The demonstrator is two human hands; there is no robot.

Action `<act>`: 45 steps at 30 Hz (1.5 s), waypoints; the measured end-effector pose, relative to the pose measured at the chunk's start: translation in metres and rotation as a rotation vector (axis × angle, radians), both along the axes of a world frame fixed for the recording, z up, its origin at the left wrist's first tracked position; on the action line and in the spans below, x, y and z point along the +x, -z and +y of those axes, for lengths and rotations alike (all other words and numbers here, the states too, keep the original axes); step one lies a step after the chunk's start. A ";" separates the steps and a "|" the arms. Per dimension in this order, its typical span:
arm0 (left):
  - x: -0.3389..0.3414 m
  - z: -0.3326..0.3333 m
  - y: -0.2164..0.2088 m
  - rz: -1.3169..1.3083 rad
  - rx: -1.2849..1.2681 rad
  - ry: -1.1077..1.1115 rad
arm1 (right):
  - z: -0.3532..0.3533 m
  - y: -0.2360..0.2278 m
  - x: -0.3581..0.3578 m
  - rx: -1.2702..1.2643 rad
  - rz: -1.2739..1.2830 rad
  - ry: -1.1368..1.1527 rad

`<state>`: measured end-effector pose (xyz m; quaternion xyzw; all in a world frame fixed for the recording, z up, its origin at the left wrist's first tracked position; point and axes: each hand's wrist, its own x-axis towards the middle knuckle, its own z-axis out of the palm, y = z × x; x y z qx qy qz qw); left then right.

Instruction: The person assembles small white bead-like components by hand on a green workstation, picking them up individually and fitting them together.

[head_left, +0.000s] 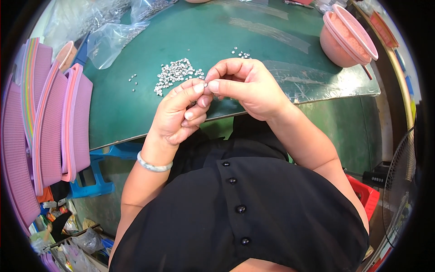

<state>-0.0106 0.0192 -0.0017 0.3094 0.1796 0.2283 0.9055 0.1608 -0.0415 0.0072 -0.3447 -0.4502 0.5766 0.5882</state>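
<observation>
Both my hands meet over the near edge of the green table (122,104). My left hand (179,111) is closed, thumb and forefinger pinching a tiny silvery metal piece (205,85); its other fingers are curled in, and what lies under them is mostly hidden. My right hand (247,88) pinches the same piece from the other side with thumb and forefinger. The piece is too small to name its kind. Just beyond my left hand lies a loose pile of small round silvery metal pieces (174,71). A smaller group of similar pieces (242,55) lies beyond my right hand.
Clear plastic bags (113,43) with metal pieces lie at the far left. Purple plastic baskets (50,118) stack along the left side, beside a blue stool (95,179). A pink basket (346,41) stands at the far right. A fan (401,181) is at the right edge.
</observation>
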 end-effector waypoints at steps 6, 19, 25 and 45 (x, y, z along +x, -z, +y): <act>0.000 0.005 0.002 -0.045 -0.097 0.049 | 0.001 0.000 -0.001 0.044 -0.053 0.008; -0.001 0.006 0.003 -0.052 -0.162 0.072 | -0.001 -0.001 -0.005 0.119 -0.171 0.065; -0.003 0.006 0.005 -0.035 -0.185 0.056 | 0.000 0.000 -0.007 0.393 -0.545 0.258; -0.060 0.095 -0.064 0.000 -0.052 -0.566 | -0.027 0.004 0.032 0.689 -0.851 0.592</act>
